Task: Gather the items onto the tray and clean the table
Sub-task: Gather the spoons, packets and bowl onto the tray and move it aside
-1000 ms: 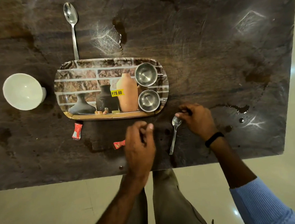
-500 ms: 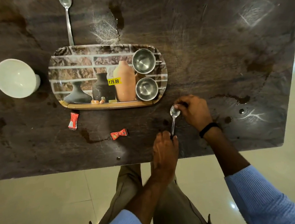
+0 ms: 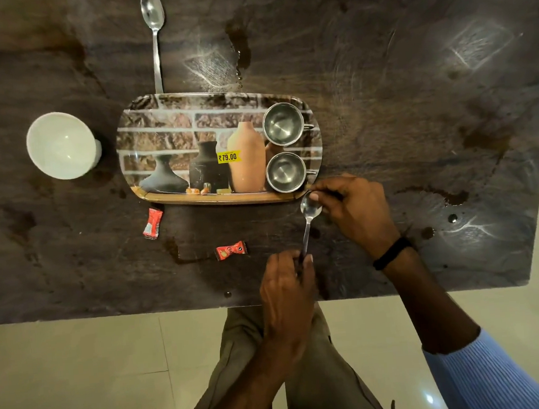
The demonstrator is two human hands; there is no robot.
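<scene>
Steel, thin and stiff, the small teaspoon (image 3: 308,220) lies on the dark stone-patterned counter (image 3: 416,110) just below the right end of the printed oblong tray (image 3: 188,113). The left hand (image 3: 287,295) is pinched closed on the tip of its handle; the right hand (image 3: 355,211) has its fingertips (image 3: 314,196) closed at the bowl end, touching it. Such a spoon looks light and rigid, but polished metal is slippery, so the flat handle end seems the surest hold, and a pinch there should be enough to lift it over the tray's low rim.

Two small steel cups (image 3: 284,147) already sit at the tray's right end, right beside the spoon, and could be knocked on the way in; the bare left part of the tray looks like easier ground. Off the tray there remain a white ceramic bowl (image 3: 59,146) to the left, a larger steel spoon (image 3: 155,41) above it, and two red sweet wrappers (image 3: 192,235) near the front. Dark wet stains (image 3: 241,48) mark the counter and will need wiping.
</scene>
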